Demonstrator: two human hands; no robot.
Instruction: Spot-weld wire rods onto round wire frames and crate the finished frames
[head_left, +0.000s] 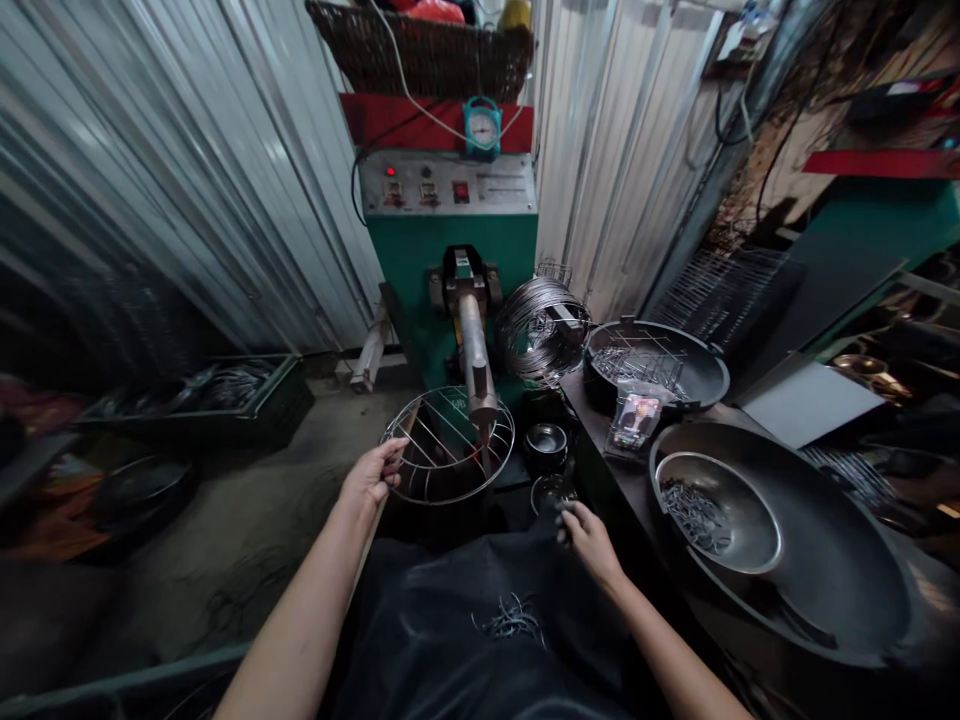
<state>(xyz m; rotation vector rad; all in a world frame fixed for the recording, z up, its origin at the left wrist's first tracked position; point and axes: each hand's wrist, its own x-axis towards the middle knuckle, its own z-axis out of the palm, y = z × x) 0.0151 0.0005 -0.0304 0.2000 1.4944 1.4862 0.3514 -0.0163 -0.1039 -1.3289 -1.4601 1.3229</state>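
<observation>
My left hand (371, 478) is closed on the left rim of a round wire rack (442, 466), a hoop crossed by straight bars. The rack's right side lies under the tip of a metal electrode arm (475, 350) on a green spot-welding machine (405, 250). Thumb and fingers of my right hand (586, 535) are pinched together above my lap, apart from the rack; what they hold, if anything, is too small to make out. Several short curved wire pieces (514, 618) lie in a small heap on the dark apron (420, 620) over my lap.
At right, a large black pan (840, 570) holds a metal bowl (769, 520) of wire pieces. Behind it are a phone in a clear bag (634, 418) and another pan (712, 375). A wire coil (514, 335) hangs beside the machine. A green crate (289, 400) stands left.
</observation>
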